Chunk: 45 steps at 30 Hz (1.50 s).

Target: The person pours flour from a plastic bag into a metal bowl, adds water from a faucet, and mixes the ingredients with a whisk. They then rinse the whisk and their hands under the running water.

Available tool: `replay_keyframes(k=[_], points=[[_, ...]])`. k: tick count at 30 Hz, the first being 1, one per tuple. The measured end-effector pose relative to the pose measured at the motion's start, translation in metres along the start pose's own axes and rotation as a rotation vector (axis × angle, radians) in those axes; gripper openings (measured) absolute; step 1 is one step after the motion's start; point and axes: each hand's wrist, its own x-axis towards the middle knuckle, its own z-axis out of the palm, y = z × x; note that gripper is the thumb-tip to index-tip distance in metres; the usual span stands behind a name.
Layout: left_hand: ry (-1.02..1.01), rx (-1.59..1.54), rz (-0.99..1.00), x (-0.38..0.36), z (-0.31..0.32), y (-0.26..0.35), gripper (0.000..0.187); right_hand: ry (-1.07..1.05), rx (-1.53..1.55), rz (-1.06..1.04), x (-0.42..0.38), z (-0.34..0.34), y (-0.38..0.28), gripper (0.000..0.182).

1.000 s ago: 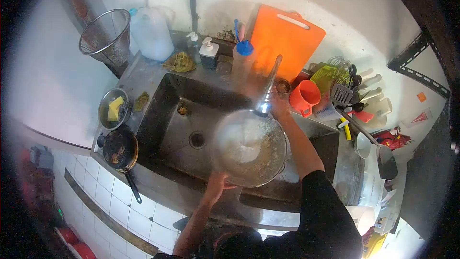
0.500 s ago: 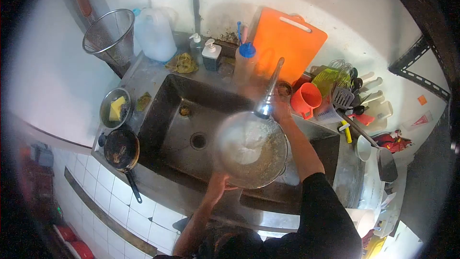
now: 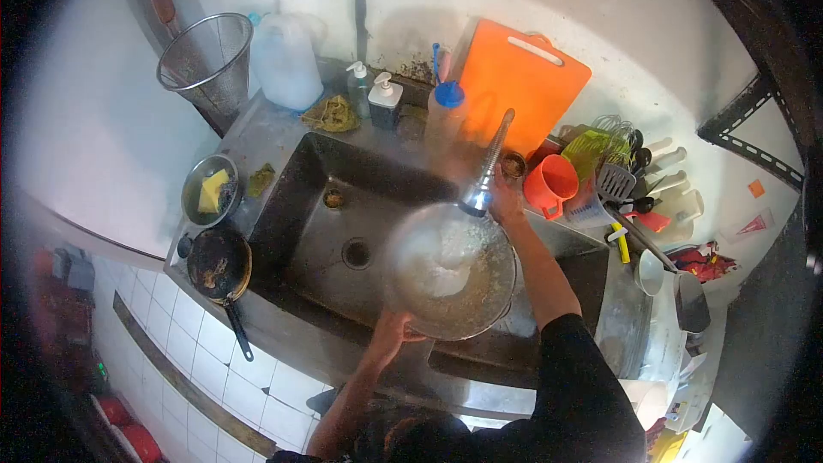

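So the left hand (image 3: 393, 334) is clamped on the near edge of a big metal bowl (image 3: 495, 303), which sits over the double sink (image 3: 313, 244) just right of mid-frame. Water's pouring into it from the springy faucet (image 3: 493, 159), and it's all white and frothy where it lands. The right hand (image 3: 506, 199) is up by the faucet's nozzle at the bowl's far side; can't tell if it's actually closed on anything, fingers are partly hidden. Orange cutting board (image 3: 525, 86) leans on the wall up top, orange mug (image 3: 549, 182) to its lower right, and a scorched frying pan (image 3: 218, 262) sits on the bench (image 3: 261, 129) at left.
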Motion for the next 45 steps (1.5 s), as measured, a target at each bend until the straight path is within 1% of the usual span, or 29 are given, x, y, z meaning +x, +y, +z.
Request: replay_keyframes(k=[2, 4, 5, 7, 8, 11, 13, 15, 16, 17, 19, 23, 24, 25, 26, 28, 29, 31, 33, 35, 36, 38, 39, 40, 41, 42, 43, 44, 45], points=[[-0.016, -0.023, -0.005, 0.007, -0.009, -0.014, 0.055, -0.014, 0.043, 0.017, -0.002, -0.010, -0.004, 0.048], [-0.033, -0.046, -0.002, 0.009, -0.012, -0.019, 0.056, -0.100, 0.074, 0.016, -0.002, -0.013, -0.003, 0.045], [-0.051, -0.068, -0.001, 0.010, -0.013, -0.021, 0.058, -0.099, 0.073, 0.015, -0.002, -0.013, -0.004, 0.045], [-0.055, -0.070, 0.006, 0.010, -0.014, -0.023, 0.058, -0.015, 0.149, 0.100, -0.002, -0.010, -0.007, 0.040], [-0.059, -0.071, 0.012, 0.011, -0.014, -0.023, 0.059, -0.014, 0.148, 0.099, -0.001, -0.009, -0.006, 0.040], [-0.026, -0.058, -0.018, 0.009, -0.011, -0.019, 0.058, -0.061, 0.081, 0.052, 0.001, -0.001, 0.000, 0.036], [-0.024, -0.060, -0.007, 0.009, -0.010, -0.017, 0.056, 0.068, 0.066, -0.029, 0.001, 0.010, 0.004, 0.034], [-0.021, -0.062, 0.006, 0.006, -0.007, -0.014, 0.055, 0.048, 0.088, -0.017, 0.002, 0.013, 0.005, 0.033], [-0.001, -0.018, 0.007, 0.002, -0.005, -0.011, 0.046, 0.027, 0.109, -0.002, 0.002, 0.010, 0.004, 0.033], [0.019, 0.025, 0.009, 0.000, -0.003, -0.009, 0.043, 0.029, 0.109, -0.006, 0.002, 0.006, 0.003, 0.033], [0.018, 0.030, 0.001, -0.001, 0.000, -0.004, 0.043, 0.057, 0.007, -0.054, 0.001, 0.003, 0.002, 0.030], [0.001, -0.031, 0.002, 0.002, -0.004, -0.008, 0.049, 0.124, 0.046, -0.052, 0.001, 0.011, 0.003, 0.029], [0.003, -0.033, 0.006, 0.003, -0.005, -0.008, 0.049, 0.076, 0.102, -0.002, 0.000, 0.004, 0.000, 0.030], [-0.050, 0.018, -0.004, 0.004, -0.008, -0.006, 0.051, 0.026, 0.158, 0.047, -0.003, -0.003, -0.003, 0.031], [-0.102, 0.070, -0.014, 0.004, -0.009, -0.006, 0.055, 0.027, 0.158, 0.041, -0.006, -0.011, -0.005, 0.031], [-0.049, 0.040, 0.016, 0.004, -0.007, -0.012, 0.055, 0.035, 0.274, 0.080, -0.009, -0.020, -0.010, 0.031], [-0.001, 0.013, 0.042, 0.005, -0.005, -0.014, 0.056, 0.037, 0.275, 0.069, -0.008, -0.020, -0.010, 0.031], [0.002, -0.008, 0.032, 0.005, -0.004, -0.010, 0.054, -0.035, 0.121, 0.085, -0.005, -0.020, -0.010, 0.029], [0.003, -0.031, 0.021, 0.006, -0.005, -0.010, 0.055, -0.022, 0.170, 0.071, -0.002, -0.017, -0.008, 0.027], [-0.059, -0.109, -0.046, 0.007, -0.010, -0.019, 0.053, -0.054, 0.106, 0.063, 0.001, -0.011, -0.005, 0.029], [-0.044, -0.113, -0.032, 0.007, -0.012, -0.021, 0.053, 0.045, 0.066, 0.028, 0.000, -0.002, -0.001, 0.028], [-0.178, -0.094, 0.018, 0.008, -0.016, -0.023, 0.049, 0.193, -0.028, -0.035, 0.001, 0.018, 0.013, 0.028], [-0.152, -0.037, -0.014, 0.009, -0.016, -0.025, 0.052, 0.066, 0.159, 0.187, 0.008, 0.028, 0.014, 0.028], [-0.119, 0.015, -0.043, 0.012, -0.016, -0.028, 0.055, 0.004, 0.302, 0.148, 0.011, 0.037, 0.024, 0.031], [-0.136, -0.088, 0.011, 0.015, -0.017, -0.037, 0.057, 0.007, 0.323, 0.082, 0.014, 0.052, 0.035, 0.031], [-0.159, -0.188, 0.074, 0.017, -0.019, -0.043, 0.062, 0.051, 0.364, 0.111, 0.019, 0.068, 0.046, 0.028], [-0.111, -0.199, 0.115, 0.019, -0.020, -0.041, 0.062, 0.091, 0.404, 0.145, 0.025, 0.081, 0.047, 0.025], [-0.142, -0.131, 0.065, 0.019, -0.019, -0.038, 0.064, 0.078, 0.469, -0.047, 0.022, 0.070, 0.048, 0.030], [-0.177, -0.063, 0.011, 0.018, -0.021, -0.031, 0.066, 0.286, 0.456, -0.166, 0.040, 0.132, 0.079, 0.031]])
